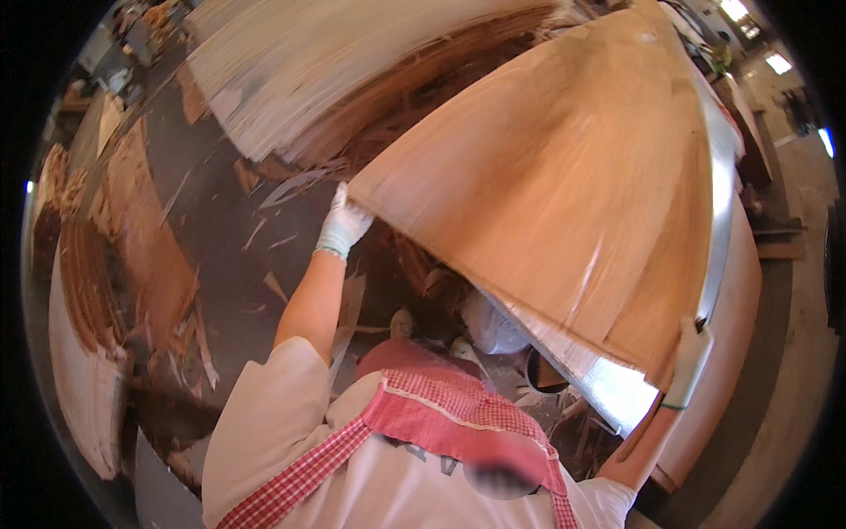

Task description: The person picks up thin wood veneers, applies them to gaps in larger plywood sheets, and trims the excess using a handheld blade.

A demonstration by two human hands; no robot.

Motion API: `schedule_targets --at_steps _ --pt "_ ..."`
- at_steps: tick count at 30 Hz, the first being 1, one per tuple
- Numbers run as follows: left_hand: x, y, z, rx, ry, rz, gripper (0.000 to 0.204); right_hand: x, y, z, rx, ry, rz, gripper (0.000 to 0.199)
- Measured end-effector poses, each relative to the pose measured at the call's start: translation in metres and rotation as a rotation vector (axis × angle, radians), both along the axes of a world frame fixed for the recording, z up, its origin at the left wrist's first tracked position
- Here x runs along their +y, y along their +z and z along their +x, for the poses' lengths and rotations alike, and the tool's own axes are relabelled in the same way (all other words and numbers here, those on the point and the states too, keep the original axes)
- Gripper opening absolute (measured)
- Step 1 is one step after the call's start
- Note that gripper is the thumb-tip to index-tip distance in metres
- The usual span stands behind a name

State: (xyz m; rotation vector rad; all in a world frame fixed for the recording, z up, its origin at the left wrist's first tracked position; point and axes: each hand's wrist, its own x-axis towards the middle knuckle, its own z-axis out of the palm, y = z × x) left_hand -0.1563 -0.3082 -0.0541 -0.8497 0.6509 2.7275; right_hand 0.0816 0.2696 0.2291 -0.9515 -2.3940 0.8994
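Red checked apron (423, 419) over a pale shirt (273, 423), with a broad wood sheet (546, 176) spread out ahead.
White-gloved, the left hand (345, 225) is clamped on the sheet's left corner; the right hand (692, 357), gloved too, is at its near right corner, and whether those fingers close on the wood I cannot tell. Bent in soft waves, the wood sheet lies partly over a shiny metal surface (630, 397), which shows at its near and right edges. Right of that are pale boards (736, 353). Thin wood scraps (293, 187) litter the dark floor (225, 225), and a shoe (401, 324) shows just past the apron. Farther out, a big pile of pale sheets (308, 70) spreads at upper left, a brown stack (88, 291) stands at left, and bright lights (733, 11) shine at upper right.
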Motion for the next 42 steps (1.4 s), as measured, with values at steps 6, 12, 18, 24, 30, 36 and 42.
schedule_targets --at_steps 6,12,18,24,30,36,42 --pt "-0.024 -0.025 -0.004 0.330 -0.014 -0.119 0.040 -0.042 -0.005 0.097 -0.076 -0.212 -0.034 0.018" --pt "0.001 0.058 0.024 0.388 0.056 -0.414 0.022 -0.056 0.011 0.165 -0.123 -0.320 -0.068 0.016" --pt "0.089 0.075 0.008 0.355 0.001 -0.503 0.005 0.049 -0.032 0.187 -0.121 -0.303 0.096 0.017" --pt "0.219 0.045 0.010 0.141 -0.042 -0.476 0.012 0.174 -0.058 0.180 -0.177 -0.258 0.167 0.024" --pt "0.296 0.010 0.096 0.162 -0.180 -0.481 0.014 0.281 -0.132 0.236 -0.263 -0.276 0.260 0.024" --pt "0.325 0.005 0.186 0.064 -0.240 -0.527 0.020 0.325 -0.185 0.320 -0.200 -0.255 0.209 0.018" --pt "0.319 0.016 0.191 0.109 -0.374 -0.576 0.018 0.358 -0.205 0.343 -0.299 -0.312 0.193 0.030"
